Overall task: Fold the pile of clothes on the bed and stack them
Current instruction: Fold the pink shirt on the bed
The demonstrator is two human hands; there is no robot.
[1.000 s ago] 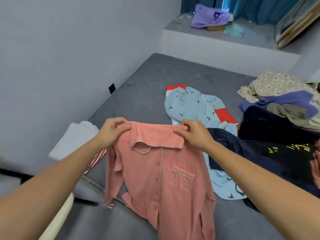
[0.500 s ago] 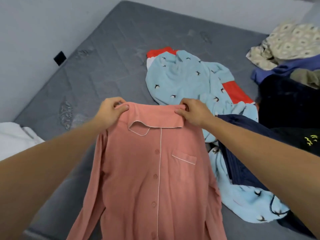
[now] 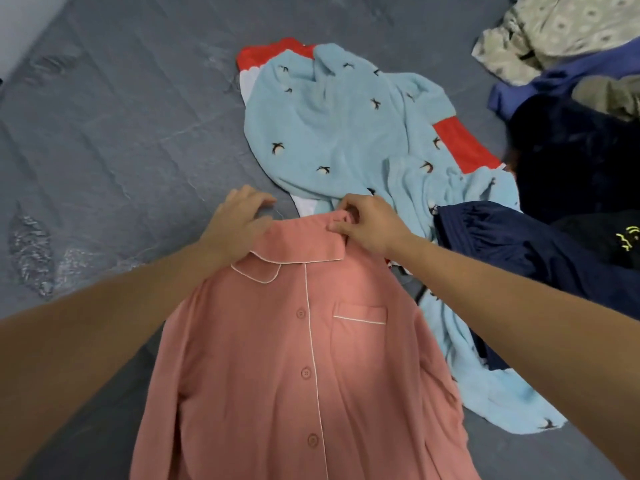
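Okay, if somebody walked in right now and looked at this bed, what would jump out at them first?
Probably the pink shirt, spread button-side up in the near middle of the grey bed, with the left hand at its collar and the right hand pinching the collar's top edge. Just beyond it lies a crumpled light blue garment dotted with small birds, and darker clothes are heaped along the right side.
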